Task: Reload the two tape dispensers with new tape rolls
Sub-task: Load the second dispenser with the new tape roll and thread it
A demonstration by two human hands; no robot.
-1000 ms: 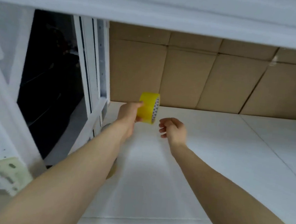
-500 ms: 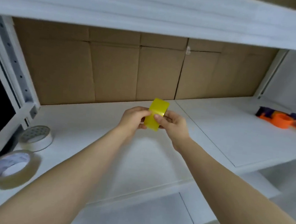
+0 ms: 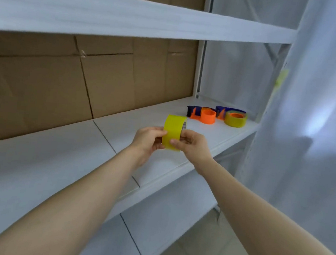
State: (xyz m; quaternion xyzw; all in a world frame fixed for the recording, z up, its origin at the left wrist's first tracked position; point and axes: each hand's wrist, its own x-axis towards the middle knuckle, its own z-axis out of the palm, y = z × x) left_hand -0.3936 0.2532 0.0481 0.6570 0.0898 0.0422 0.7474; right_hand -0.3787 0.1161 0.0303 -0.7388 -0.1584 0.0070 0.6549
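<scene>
A yellow tape roll (image 3: 173, 128) is held upright on edge above the white shelf (image 3: 56, 157), pinched between both hands. My left hand (image 3: 148, 139) grips its left side and my right hand (image 3: 192, 145) grips its right side, thumb across the front. Two orange-and-blue tape dispensers lie at the shelf's far right end. The nearer dispenser (image 3: 202, 114) shows a bare orange hub. The farther dispenser (image 3: 233, 116) carries a yellowish tape roll around its hub.
Brown cardboard (image 3: 84, 83) lines the back of the shelf. Another white shelf board (image 3: 133, 17) runs overhead. A lower shelf (image 3: 164, 214) sits beneath. A white upright post (image 3: 200, 68) and translucent sheeting (image 3: 308, 121) close off the right side.
The view has swung right, from the shelf's left end to its right end. My right hand joined the left on the yellow roll. The rolls at the left went out of sight and the dispensers came into view.
</scene>
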